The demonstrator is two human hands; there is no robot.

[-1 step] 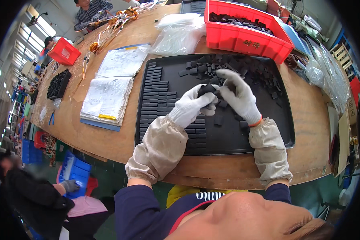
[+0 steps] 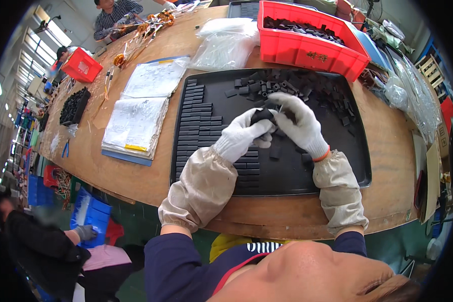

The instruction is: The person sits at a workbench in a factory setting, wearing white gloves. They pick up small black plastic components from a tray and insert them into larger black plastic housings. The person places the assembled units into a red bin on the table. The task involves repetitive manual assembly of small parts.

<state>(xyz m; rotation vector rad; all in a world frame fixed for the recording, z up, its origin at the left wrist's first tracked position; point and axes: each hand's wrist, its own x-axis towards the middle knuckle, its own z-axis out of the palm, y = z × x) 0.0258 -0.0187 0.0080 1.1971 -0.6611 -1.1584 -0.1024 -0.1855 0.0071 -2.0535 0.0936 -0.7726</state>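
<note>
White gloves cover both my hands over a black tray (image 2: 314, 173). My left hand (image 2: 240, 135) is closed around a short black piece (image 2: 260, 116), whose full shape the fingers hide. My right hand (image 2: 303, 127) meets it from the right, thumb and fingertips bent together at the piece's end; what they pinch is too small to make out. Long rows of black tubes (image 2: 200, 130) lie side by side along the tray's left part. Loose black tubes (image 2: 264, 87) and flat black pieces (image 2: 337, 98) are heaped at the tray's far and right side.
A red bin (image 2: 312, 54) of black pieces stands beyond the tray. Left of it lie clear plastic bags (image 2: 221, 48) and an open folder of papers (image 2: 136, 121). A small black box (image 2: 74, 106) sits farther left. One co-worker holds a blue bin (image 2: 91, 216); another sits across the table.
My right hand's fingers have shifted slightly at the black piece, while my left hand stays nearly still. At the lower left, the co-worker's blue bin has moved a little to the left.
</note>
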